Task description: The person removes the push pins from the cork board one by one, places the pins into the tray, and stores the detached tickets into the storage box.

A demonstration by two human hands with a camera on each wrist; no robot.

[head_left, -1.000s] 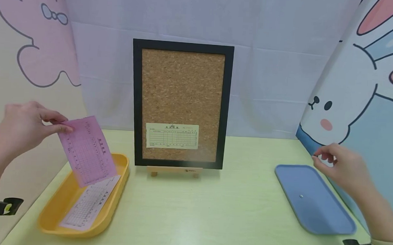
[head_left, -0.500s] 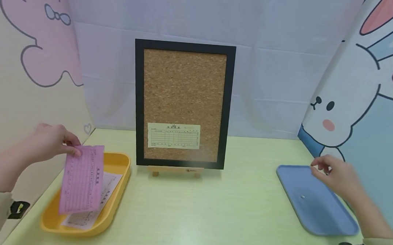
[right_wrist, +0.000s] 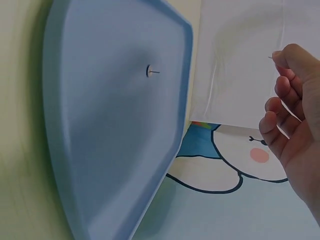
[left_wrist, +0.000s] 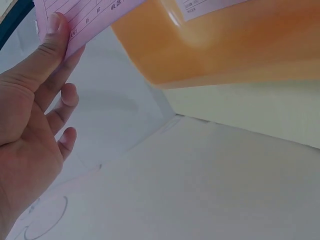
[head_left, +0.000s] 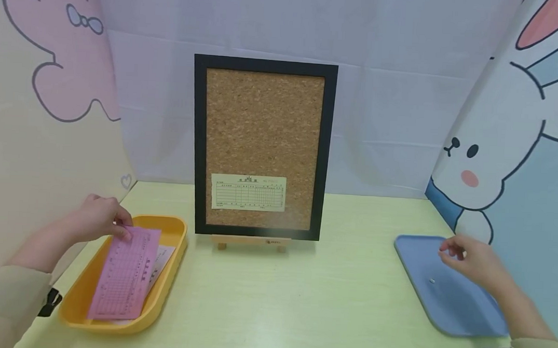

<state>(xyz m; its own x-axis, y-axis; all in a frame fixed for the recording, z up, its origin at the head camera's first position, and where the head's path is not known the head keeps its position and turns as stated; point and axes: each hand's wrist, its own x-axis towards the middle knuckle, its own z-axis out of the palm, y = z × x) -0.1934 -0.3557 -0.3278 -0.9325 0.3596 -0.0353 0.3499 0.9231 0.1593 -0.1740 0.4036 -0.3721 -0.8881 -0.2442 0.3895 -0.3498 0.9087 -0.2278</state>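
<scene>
My left hand (head_left: pixel 100 219) pinches a pink printed form slip (head_left: pixel 128 274) by its upper edge, thumb on one face. The slip hangs over the yellow tray (head_left: pixel 173 283), in front of a pale printed slip (head_left: pixel 164 260) that it mostly covers. On the right, my right hand (head_left: pixel 477 261) hovers above the blue tray (head_left: pixel 446 306). In the right wrist view a thin metal point of a thumbtack (right_wrist: pixel 270 57) sticks out from the pinched thumb and finger; its head is hidden. Another thumbtack (right_wrist: pixel 149 71) lies on the blue tray, point up.
A black-framed cork board (head_left: pixel 264 124) stands on a small wooden easel (head_left: pixel 251 241) at the back middle. A pale green form slip (head_left: pixel 248 193) is on its lower part. Cartoon-printed cloth walls (head_left: pixel 489 167) close in the table (head_left: pixel 297 299) at the sides.
My left hand has moved right and down, bringing the pink slip from a tilt to lower over the yellow tray. My right hand has dropped slightly toward the blue tray.
</scene>
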